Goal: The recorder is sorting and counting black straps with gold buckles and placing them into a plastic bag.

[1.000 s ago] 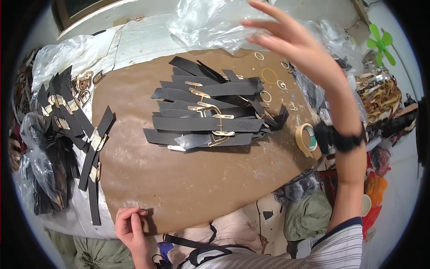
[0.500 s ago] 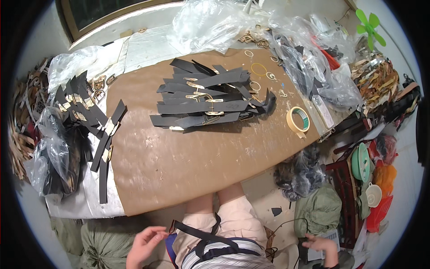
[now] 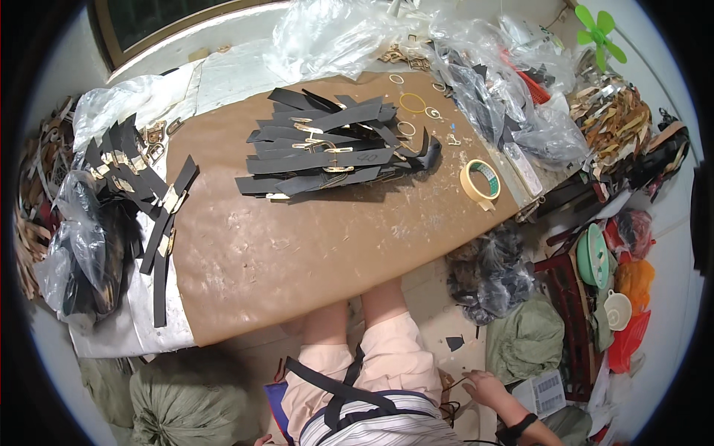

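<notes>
My right hand point(image 3: 485, 389) is low on the right beside my lap, with a dark band round its wrist. Its fingertips are closed at the end of a thin dark cord point(image 3: 453, 385), which runs down beside my thigh. Of my left hand point(image 3: 263, 440), just a small part shows at the lower edge; its fingers are hidden. Black straps point(image 3: 327, 380) lie across my lap. On the brown tabletop point(image 3: 297, 260) is a heap of black strap pieces with gold buckles point(image 3: 320, 160). More such strap pieces point(image 3: 160, 238) lie at the table's left side.
A roll of tape point(image 3: 467, 178) and several rubber bands point(image 3: 411, 103) lie on the table's right. Clear plastic bags point(image 3: 327, 37) crowd the back. Green sacks point(image 3: 186, 398) stand low left, another sack point(image 3: 524, 338) on the right, near a green basin point(image 3: 593, 256) and red scoop point(image 3: 631, 342).
My left hand has dropped away from my lap to the lower edge. The right hand has moved left and slightly up, toward my thigh. The whole view has shifted slightly.
</notes>
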Action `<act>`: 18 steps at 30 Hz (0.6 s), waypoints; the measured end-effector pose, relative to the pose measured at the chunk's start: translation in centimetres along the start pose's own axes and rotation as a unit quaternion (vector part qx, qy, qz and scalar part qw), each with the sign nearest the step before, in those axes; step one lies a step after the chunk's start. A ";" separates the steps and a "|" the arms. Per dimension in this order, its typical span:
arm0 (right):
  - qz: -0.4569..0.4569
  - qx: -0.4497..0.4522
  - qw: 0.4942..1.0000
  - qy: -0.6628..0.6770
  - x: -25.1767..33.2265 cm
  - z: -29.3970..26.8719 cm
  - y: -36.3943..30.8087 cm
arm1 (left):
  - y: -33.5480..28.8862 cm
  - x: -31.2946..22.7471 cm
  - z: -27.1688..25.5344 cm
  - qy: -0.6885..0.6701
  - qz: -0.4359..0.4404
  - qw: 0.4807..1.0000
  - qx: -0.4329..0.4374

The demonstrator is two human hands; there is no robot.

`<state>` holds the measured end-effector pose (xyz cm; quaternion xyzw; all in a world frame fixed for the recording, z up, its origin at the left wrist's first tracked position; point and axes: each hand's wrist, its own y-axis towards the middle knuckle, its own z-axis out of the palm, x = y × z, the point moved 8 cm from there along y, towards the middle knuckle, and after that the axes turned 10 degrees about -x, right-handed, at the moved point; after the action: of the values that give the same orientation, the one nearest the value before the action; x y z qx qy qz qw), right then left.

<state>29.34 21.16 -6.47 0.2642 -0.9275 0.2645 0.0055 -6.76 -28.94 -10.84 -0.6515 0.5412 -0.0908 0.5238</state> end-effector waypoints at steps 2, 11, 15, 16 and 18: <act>0.115 0.229 0.967 0.011 -2.3 5.2 -0.6 | 0.2 0.0 0.1 0.013 -0.012 1.000 -0.005; 0.317 0.158 0.923 0.149 -5.2 4.9 -3.1 | 2.4 4.4 0.8 -0.080 0.035 0.992 -0.086; 0.190 0.250 0.945 0.096 -7.4 10.1 -1.2 | 1.4 2.7 0.0 -0.102 -0.016 0.988 -0.117; 0.210 0.238 0.943 0.096 -14.2 15.8 -4.1 | 1.9 0.9 0.3 -0.095 -0.038 0.989 -0.104; -0.333 0.113 0.903 0.249 -15.1 18.5 -7.0 | 4.2 2.6 0.9 -0.090 -0.076 0.988 -0.100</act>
<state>48.18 14.32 -21.22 0.4818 -0.7180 0.4077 0.2935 -7.67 -29.95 -15.73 -0.7452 0.4474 -0.0168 0.4942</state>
